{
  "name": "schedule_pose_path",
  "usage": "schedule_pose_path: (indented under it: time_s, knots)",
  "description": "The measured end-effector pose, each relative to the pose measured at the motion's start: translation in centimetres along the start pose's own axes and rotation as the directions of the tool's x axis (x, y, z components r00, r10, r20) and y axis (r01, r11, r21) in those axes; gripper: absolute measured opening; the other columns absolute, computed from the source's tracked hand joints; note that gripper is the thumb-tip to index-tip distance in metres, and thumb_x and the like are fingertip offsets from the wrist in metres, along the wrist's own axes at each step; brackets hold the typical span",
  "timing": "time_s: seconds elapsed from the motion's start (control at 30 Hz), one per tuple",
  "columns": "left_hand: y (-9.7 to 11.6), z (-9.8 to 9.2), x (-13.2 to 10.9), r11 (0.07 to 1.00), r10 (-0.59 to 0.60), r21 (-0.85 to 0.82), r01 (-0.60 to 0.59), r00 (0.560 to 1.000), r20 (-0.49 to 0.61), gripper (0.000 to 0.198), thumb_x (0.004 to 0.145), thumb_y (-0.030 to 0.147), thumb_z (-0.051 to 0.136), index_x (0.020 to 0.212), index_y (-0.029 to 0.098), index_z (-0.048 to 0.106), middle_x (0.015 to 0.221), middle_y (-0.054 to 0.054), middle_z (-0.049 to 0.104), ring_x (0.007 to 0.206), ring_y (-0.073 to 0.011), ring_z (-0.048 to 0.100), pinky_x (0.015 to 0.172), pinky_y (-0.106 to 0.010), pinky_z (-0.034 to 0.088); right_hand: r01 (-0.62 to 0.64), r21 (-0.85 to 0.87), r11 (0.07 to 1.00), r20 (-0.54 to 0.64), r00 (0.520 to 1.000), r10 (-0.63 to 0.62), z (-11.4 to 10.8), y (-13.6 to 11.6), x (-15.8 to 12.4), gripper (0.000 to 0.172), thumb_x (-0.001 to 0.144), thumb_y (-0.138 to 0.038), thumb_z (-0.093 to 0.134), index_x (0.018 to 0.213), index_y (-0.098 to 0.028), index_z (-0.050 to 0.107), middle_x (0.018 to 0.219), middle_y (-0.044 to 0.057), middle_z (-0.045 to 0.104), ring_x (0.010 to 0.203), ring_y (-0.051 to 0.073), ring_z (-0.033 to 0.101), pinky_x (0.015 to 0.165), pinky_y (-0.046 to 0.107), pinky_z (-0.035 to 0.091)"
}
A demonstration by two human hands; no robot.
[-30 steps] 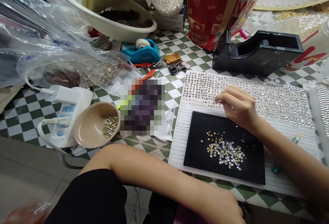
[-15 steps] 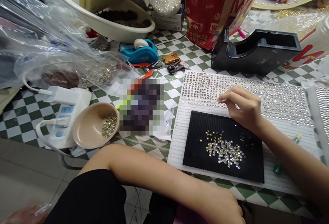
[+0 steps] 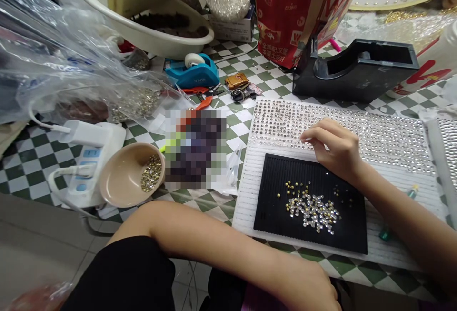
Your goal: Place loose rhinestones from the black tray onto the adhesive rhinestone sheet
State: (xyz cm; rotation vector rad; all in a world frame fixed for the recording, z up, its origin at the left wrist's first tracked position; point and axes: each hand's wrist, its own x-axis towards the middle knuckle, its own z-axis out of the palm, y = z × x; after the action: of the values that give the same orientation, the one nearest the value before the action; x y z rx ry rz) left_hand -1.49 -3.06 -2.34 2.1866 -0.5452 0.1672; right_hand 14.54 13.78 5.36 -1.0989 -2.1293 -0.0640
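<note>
Head view: we read white "W" marks on the tall red bag (image 3: 285, 11). Our right hand (image 3: 335, 149) arches over the white ridged board of clear rhinestones (image 3: 248, 201) on the green-checked surface (image 3: 21, 168), grip pinched together; for our left hand (image 3: 307, 287), low at the surface's edge, we cannot tell.

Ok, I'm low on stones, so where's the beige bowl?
In the head view, the beige bowl sits left of centre on the checkered table, just right of the white power strip and left of the black tray.
</note>
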Motion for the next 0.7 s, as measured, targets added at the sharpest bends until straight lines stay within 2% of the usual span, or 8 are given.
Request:
schedule_pose_path:
  time_s: [0.17,0.27,0.43,0.57,0.7]
  knots:
    - [0.2,-0.9,0.0,0.993,-0.034,-0.109,0.033,0.999,-0.004,0.026,0.085,0.027,0.038,0.061,0.025,0.028,0.064,0.002,0.065,0.059,-0.0147,0.056,0.054,-0.026,0.039,0.013,-0.011,1.000,0.002,1.000,-0.013,-0.2,0.0,0.0,0.028,0.085,0.004,0.050,0.079,-0.022,0.058,0.071,0.001,0.062,0.067,0.014,0.056,0.062,0.029,0.048]
    - [0.3,-1.4,0.0,0.992,-0.053,-0.118,0.052,0.999,-0.004,0.027,0.086,0.030,0.038,0.061,0.026,0.030,0.064,0.002,0.065,0.060,-0.0147,0.056,0.054,-0.026,0.039,-0.013,0.002,1.000,-0.022,1.000,0.013,-0.6,-0.1,-0.1,0.026,0.085,0.004,0.053,0.080,-0.021,0.059,0.072,0.001,0.063,0.068,0.014,0.058,0.062,0.028,0.049]
    - [0.4,-1.3,0.1,1.000,-0.023,-0.019,0.024,0.999,0.033,0.029,0.088,0.027,0.040,0.058,0.025,0.036,0.064,0.003,0.067,0.060,-0.0129,0.058,0.053,-0.024,0.040,-0.110,0.012,0.994,-0.034,0.993,0.110,-1.1,0.1,-0.9,0.026,0.085,0.002,0.055,0.080,-0.022,0.061,0.072,0.000,0.064,0.068,0.014,0.061,0.061,0.028,0.049]
    - [0.7,-0.9,-0.2,0.993,-0.004,0.121,0.007,1.000,-0.030,0.031,0.089,0.019,0.041,0.060,0.026,0.048,0.061,0.002,0.062,0.063,-0.0111,0.062,0.055,-0.024,0.042,-0.138,0.010,0.990,-0.021,0.990,0.138,-1.1,0.2,-1.1,0.025,0.086,0.000,0.054,0.079,-0.023,0.061,0.073,0.000,0.066,0.068,0.014,0.062,0.061,0.029,0.049]
    - [0.9,-0.8,-0.4,0.987,0.020,0.163,-0.008,0.998,-0.067,0.027,0.088,0.018,0.045,0.064,0.027,0.055,0.060,0.002,0.061,0.061,-0.0103,0.061,0.054,-0.024,0.042,-0.129,0.007,0.992,-0.014,0.992,0.129,-0.7,0.3,-1.0,0.024,0.086,-0.001,0.054,0.078,-0.022,0.062,0.073,0.000,0.066,0.068,0.014,0.063,0.061,0.029,0.049]
